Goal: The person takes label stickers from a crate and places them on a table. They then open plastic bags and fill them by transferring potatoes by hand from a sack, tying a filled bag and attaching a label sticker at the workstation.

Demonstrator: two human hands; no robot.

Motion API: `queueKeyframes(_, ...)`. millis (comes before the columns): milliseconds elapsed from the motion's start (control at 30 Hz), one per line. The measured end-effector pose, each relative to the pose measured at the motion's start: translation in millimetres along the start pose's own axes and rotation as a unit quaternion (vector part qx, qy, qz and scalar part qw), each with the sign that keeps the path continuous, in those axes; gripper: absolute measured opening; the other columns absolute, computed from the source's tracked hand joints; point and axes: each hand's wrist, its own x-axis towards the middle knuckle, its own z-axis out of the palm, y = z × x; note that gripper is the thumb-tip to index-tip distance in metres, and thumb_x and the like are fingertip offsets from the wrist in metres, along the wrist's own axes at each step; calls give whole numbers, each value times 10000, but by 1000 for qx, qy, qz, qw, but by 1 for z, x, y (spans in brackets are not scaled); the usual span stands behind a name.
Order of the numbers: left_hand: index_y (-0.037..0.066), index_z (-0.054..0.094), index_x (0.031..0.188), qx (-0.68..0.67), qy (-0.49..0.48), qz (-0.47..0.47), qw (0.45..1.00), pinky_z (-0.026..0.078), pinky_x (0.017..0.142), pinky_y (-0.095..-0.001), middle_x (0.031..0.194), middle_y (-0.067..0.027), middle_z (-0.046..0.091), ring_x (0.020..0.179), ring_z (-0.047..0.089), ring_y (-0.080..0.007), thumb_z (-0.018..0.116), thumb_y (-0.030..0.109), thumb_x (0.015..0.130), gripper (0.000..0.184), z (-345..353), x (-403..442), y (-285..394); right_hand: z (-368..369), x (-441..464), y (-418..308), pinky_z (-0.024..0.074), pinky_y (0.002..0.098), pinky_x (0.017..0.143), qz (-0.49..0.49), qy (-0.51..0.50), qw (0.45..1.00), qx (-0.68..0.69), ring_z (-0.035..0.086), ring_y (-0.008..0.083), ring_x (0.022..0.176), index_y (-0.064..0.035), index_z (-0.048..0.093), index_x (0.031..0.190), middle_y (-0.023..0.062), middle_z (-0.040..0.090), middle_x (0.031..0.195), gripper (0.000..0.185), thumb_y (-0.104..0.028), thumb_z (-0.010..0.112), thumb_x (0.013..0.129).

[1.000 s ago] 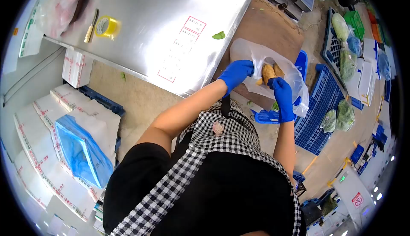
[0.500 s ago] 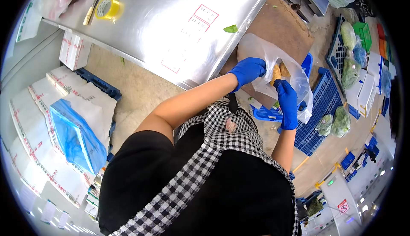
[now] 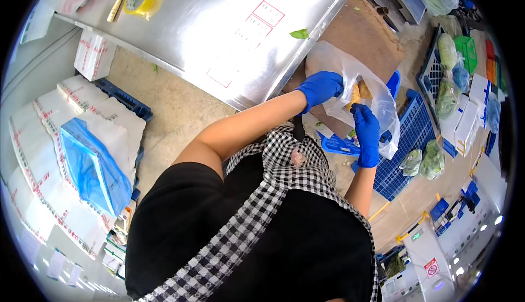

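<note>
My left hand (image 3: 321, 90), in a blue glove, has its fingers closed on the near left edge of a clear plastic bag (image 3: 377, 78). My right hand (image 3: 366, 133), gloved the same way, pinches the bag's near right side. Between the hands the bag's mouth gapes, showing knobbly yellow-brown produce (image 3: 356, 93) inside; its exact kind is unclear. Beneath the bag, a blue plastic basket (image 3: 342, 145) is partly hidden, with a bit of green at its edge.
A steel table (image 3: 197, 23) carries a tape roll (image 3: 140, 0), a knife (image 3: 119, 0) and a green leaf (image 3: 299, 33). White boxes (image 3: 46, 132) with a blue bag (image 3: 95, 165) stand left. Blue pallets (image 3: 407, 151) and bagged vegetables (image 3: 432, 160) lie right.
The view has shifted slightly. Both hands keep their hold on the bag, in nearly the same places.
</note>
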Motion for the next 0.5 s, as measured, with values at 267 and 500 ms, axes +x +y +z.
queueKeyframes(267, 10, 640, 984, -178, -35, -37, 983, 449, 767, -243, 901, -40, 642, 808, 579, -104, 532, 117, 823, 222, 1, 6, -12, -29, -1, 5, 459, 318, 810, -24, 154, 987, 50, 605, 242, 880, -12, 607, 1003, 124, 633, 913, 197, -89, 559, 828)
queueKeyframes(500, 5, 527, 1187, -324, -41, -54, 943, 469, 838, -274, 1041, -117, 626, 964, 607, -178, 448, 126, 862, 355, -8, 7, 19, 3, 25, 52, 458, 417, 770, 54, -103, 974, -194, 587, 350, 887, -38, 625, 970, 188, 625, 927, 248, -91, 472, 782)
